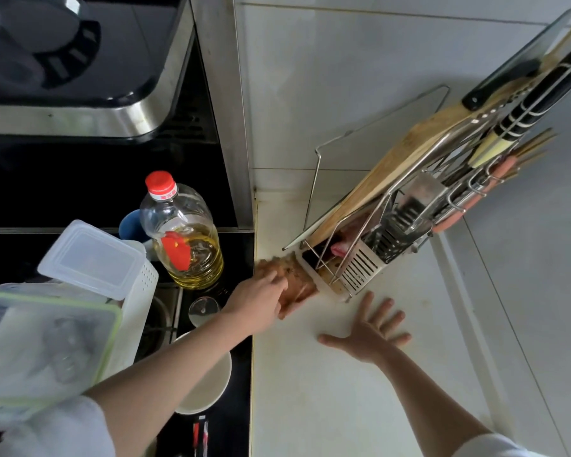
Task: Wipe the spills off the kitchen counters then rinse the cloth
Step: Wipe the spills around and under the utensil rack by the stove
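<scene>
- Left hand (261,300) sits at centre frame, fingers curled down over the crumpled brownish-orange cloth (294,285) — that grip is closed on the cloth.
- The cloth presses on the pale cream tabletop (360,407), right at its left edge, touching the base of the steel wire utensil rack (353,265).
- Right hand (370,331) lies just below and right of the rack, palm down, fingers fanned wide — an open grip, holding nothing, flat on the tabletop.
- The rack leans toward the upper right of the frame, carrying a wooden chopping board (393,166), a black-handled knife (521,77) and a cluster of chopsticks (528,150).
- Left of the cloth, on the black stove surface (238,252), stands a clear plastic oil bottle with a red cap (182,232), roughly a third full of yellow oil.
- Lower left of the frame: stacked clear plastic lidded containers (89,255), one with a green rim.
- A white bowl (208,384) peeks out under the left forearm.
- Upper left: a black and steel range hood (80,61).
</scene>
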Motion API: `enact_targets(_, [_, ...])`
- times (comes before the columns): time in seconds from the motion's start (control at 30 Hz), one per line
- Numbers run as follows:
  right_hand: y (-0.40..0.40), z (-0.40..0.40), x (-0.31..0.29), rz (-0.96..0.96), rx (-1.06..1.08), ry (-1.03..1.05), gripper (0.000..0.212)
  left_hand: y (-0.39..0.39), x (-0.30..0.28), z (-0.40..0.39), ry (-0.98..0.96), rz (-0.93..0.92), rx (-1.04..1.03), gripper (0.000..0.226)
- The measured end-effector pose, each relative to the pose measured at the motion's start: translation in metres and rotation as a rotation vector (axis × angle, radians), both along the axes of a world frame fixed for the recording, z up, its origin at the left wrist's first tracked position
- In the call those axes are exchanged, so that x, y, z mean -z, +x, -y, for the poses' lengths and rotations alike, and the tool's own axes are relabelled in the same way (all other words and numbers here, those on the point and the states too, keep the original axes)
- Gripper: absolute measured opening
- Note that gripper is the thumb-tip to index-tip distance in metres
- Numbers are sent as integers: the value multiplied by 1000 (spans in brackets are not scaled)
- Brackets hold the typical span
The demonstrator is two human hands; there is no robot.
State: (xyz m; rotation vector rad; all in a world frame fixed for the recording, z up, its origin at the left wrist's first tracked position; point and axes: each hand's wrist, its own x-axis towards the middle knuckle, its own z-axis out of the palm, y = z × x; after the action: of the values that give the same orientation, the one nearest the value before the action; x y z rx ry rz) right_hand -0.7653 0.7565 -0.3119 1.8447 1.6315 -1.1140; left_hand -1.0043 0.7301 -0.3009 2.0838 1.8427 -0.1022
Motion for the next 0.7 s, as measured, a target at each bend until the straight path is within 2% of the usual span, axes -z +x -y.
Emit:
enact_targets(0.07, [0,0,0,-3,7,-6,156,11,7,-5,22,-69,-18,36])
enact_targets(0.2, [0,1,2,3,-4,-12,156,27,38,-15,-79,-241,-36,62])
enact_targets(0.3, [-1,-3,5,15,0,-28,157,23,43,-41,-166,-251,-137,55])
enact_targets(0.43, [0,-5,6,31,0,-48,157,3,37,-93,-119,-101,-243,57])
enact_targets(0.53, [-1,-6,6,35,-11,-54,156,-18,48,-142,-134,-120,-285,57])
enact_targets(0.6, [-1,-7,5,40,-15,-58,156,-23,50,-160,-152,-153,-277,58])
enact_targets(0.7, [-1,-6,3,38,-18,-72,156,-20,41,-142,-176,-158,-163,60])
